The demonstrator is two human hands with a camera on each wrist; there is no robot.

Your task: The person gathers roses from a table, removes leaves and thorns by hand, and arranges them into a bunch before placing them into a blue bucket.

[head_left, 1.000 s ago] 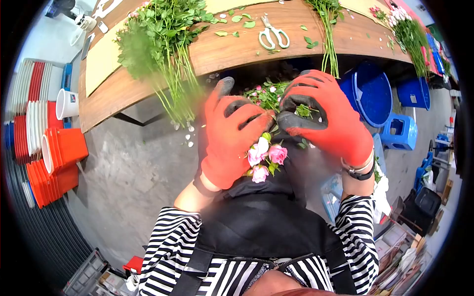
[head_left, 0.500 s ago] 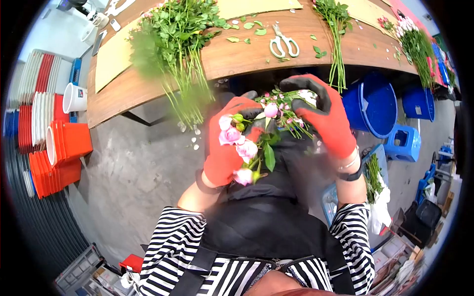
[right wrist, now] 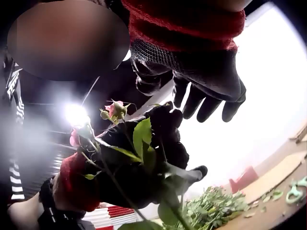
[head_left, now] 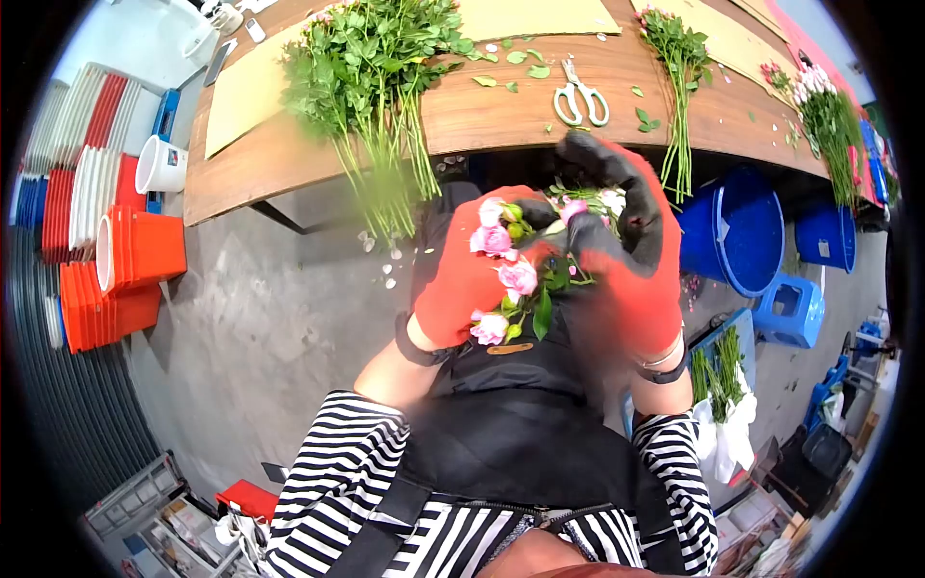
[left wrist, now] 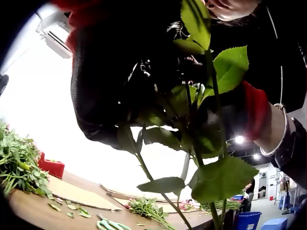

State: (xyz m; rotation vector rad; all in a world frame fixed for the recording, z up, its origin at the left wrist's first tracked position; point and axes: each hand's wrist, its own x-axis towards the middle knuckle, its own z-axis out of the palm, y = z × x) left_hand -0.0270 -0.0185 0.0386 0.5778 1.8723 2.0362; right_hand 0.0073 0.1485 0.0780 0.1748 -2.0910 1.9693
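Observation:
My left hand [head_left: 453, 284], in a red glove with a dark palm, grips a small bunch of pink roses [head_left: 518, 277] over my lap. The blossoms lean across the back of the glove, and green leaves [left wrist: 223, 177] hang large in the left wrist view. My right hand [head_left: 647, 289] arches close beside the bunch, thumb near a pink bud [head_left: 573, 210]. In the right wrist view the right hand's fingers [right wrist: 208, 103] hang apart above the left hand, with nothing visible between them. More small blossoms lie beyond the hands, partly hidden.
Scissors [head_left: 581, 101] lie on the wooden table [head_left: 501, 120] among loose leaves. A big rose bundle [head_left: 371, 82] and a thinner one [head_left: 682, 96] overhang its front edge. Blue buckets [head_left: 737, 241], a blue stool [head_left: 790, 313] and a wrapped stem bundle [head_left: 718, 376] stand to the right.
The left hand has turned, bringing the roses up over its back. My right hand moved off, then came back close to the bunch. The head view has shifted slightly.

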